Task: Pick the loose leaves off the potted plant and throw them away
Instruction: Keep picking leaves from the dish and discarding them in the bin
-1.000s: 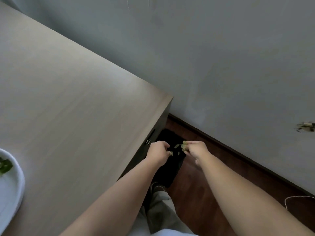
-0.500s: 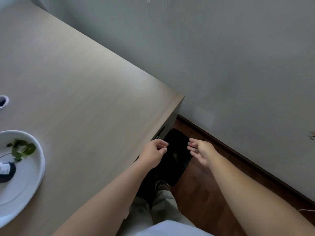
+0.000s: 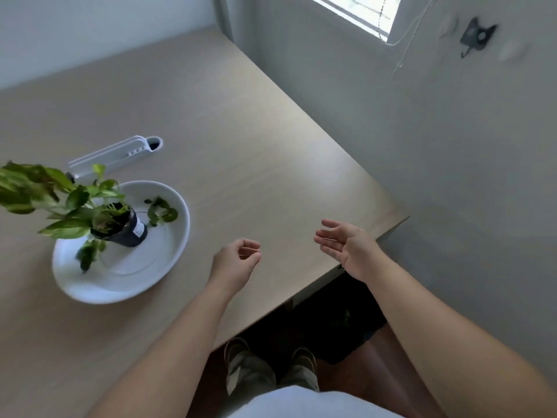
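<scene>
Left hand (image 3: 236, 260) loosely curled, empty; right hand (image 3: 346, 244) spread flat, empty. Both hover near the table (image 3: 271, 146) corner, apart from the plate (image 3: 156, 267).

Green, cream-streaked potted plant (image 3: 60, 200) in a dark pot (image 3: 131, 233), white dish (image 3: 144, 276), pale wood-grain table (image 3: 241, 146).
</scene>
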The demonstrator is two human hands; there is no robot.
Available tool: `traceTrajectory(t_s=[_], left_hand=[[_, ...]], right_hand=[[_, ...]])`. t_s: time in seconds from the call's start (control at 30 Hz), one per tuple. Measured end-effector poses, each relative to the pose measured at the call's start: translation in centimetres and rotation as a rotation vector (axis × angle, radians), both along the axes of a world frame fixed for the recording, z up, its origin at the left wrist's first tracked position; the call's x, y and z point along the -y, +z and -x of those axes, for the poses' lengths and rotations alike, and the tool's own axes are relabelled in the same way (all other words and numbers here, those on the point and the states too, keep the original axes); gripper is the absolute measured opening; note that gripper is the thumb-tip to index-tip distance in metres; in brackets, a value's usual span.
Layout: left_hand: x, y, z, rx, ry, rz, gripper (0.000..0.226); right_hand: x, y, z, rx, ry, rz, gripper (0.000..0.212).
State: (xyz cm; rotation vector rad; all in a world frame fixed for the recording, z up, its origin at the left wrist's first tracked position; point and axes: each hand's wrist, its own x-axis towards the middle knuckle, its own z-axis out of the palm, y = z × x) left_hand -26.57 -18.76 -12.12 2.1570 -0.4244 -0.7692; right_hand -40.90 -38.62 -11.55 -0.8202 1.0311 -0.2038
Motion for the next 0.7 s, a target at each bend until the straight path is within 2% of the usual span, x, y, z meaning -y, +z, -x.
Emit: traceTrajectory(t_s=[0.13, 0.2, 0.27, 0.33, 0.43, 0.53, 0.63, 0.7], left_hand=[[-5.1, 1.0, -4.4, 0.333, 0.007, -0.188, 0.019], [-7.5, 0.9, -6.1, 0.403, 0.02, -0.284, 0.03], [-9.9, 0.5, -7.4, 0.364, 0.0, -0.388, 0.047], [-11.8, 0.0, -8.3, 0.231, -0.045, -0.451, 0.061], [-14.0, -0.6, -8.8, 0.162, -0.166, -0.505, 0.057], [-16.1, -0.8, -9.6, 0.191, -0.218, -0.464, 0.046], [-18.6, -0.9, -10.9, 0.155, -0.295, -0.432, 0.046], [-20.3, -0.8, -11.9, 0.145, -0.347, -0.436, 0.046]], right_hand=[[-4.0, 2.5, -6.4, 0.002, 0.268, 0.085, 0.034], [-6.0, 3.3, -8.8, 0.007, 0.393, 0.129, 0.032], [-7.9, 3.8, -11.4, 0.002, 0.507, 0.169, 0.03], [-9.8, 4.0, -13.8, -0.014, 0.603, 0.217, 0.027], [-12.2, 3.3, -17.4, -0.09, 0.767, 0.367, 0.024], [-13.8, 1.6, -20.7, -0.203, 0.977, 0.734, 0.028], [-14.7, 0.5, -23.0, -0.288, 1.281, 1.258, 0.05], [-15.0, 0.5, -23.9, -0.289, 1.421, 1.461, 0.061]])
